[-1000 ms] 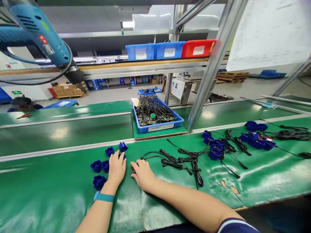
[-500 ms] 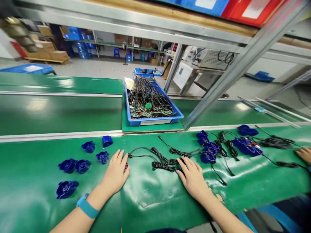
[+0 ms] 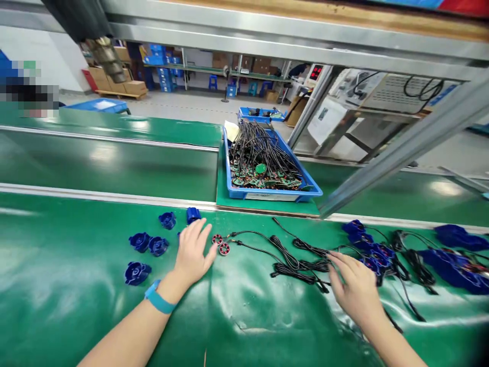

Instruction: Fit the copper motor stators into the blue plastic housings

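My left hand (image 3: 193, 251) hovers over or rests on the green mat with its fingers apart, holding nothing. Just right of its thumb lie two small round parts (image 3: 224, 248) with red and black faces, each wired to a black cable. A blue plastic housing (image 3: 193, 215) stands beyond the fingertips, and another is partly hidden behind the hand. My right hand (image 3: 355, 283) is open, its thumb and fingers apart at the right end of the coiled black cables (image 3: 300, 267). Whether its fingertips touch the cables I cannot tell.
More blue housings (image 3: 137, 273) lie at the left. Wired blue housings (image 3: 376, 255) with cables crowd the right side. A blue tray (image 3: 275, 195) of circuit boards and cables stands at the back. A slanted metal post (image 3: 385, 158) rises beside it.
The view has shifted, so the bench appears further right. My left hand has moved off the round parts, which now show. My right hand is at the cables' right end.
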`<state>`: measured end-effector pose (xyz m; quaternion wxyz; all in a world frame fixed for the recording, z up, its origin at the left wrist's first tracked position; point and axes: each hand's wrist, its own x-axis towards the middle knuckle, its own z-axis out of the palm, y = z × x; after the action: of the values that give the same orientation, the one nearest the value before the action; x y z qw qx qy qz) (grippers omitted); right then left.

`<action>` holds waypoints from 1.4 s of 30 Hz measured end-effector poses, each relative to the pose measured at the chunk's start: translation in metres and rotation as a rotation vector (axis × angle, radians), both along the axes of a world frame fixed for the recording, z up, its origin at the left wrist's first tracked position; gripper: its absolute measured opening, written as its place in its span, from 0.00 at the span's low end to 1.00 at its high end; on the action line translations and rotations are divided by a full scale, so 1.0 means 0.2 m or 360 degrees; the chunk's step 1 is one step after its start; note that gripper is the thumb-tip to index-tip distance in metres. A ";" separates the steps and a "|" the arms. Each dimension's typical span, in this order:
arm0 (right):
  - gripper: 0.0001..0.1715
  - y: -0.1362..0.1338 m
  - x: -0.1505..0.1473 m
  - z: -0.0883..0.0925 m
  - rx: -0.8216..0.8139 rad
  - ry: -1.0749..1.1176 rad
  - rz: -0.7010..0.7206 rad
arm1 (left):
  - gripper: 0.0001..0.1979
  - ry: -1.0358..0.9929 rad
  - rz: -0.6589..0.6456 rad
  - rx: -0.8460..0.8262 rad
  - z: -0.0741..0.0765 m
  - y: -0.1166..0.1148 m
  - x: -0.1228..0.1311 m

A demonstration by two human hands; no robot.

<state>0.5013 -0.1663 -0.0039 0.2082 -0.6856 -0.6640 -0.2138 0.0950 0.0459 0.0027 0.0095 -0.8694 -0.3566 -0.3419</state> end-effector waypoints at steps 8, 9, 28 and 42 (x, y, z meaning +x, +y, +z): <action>0.18 0.64 -0.99 0.08 -0.0578 0.0405 0.0749 | 0.17 0.0117 0.0039 -0.0296 -0.04 0.06 -0.17; 0.20 0.69 -1.04 0.06 -0.0631 0.0444 0.0721 | 0.18 0.0131 -0.0062 -0.0363 -0.03 0.05 -0.16; 0.25 0.73 -0.96 0.01 -0.0862 0.0650 0.0526 | 0.32 0.0089 -0.0501 -0.1053 0.01 -0.04 -0.10; 0.22 0.83 -0.95 -0.03 -0.0737 0.0779 0.0426 | 0.19 0.0030 -0.0450 -0.0857 -0.06 0.00 -0.01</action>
<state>0.3118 -0.0004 -0.0096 0.2263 -0.6525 -0.7091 0.1420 0.0931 0.0461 -0.0092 -0.2656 -0.8849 -0.3096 -0.2248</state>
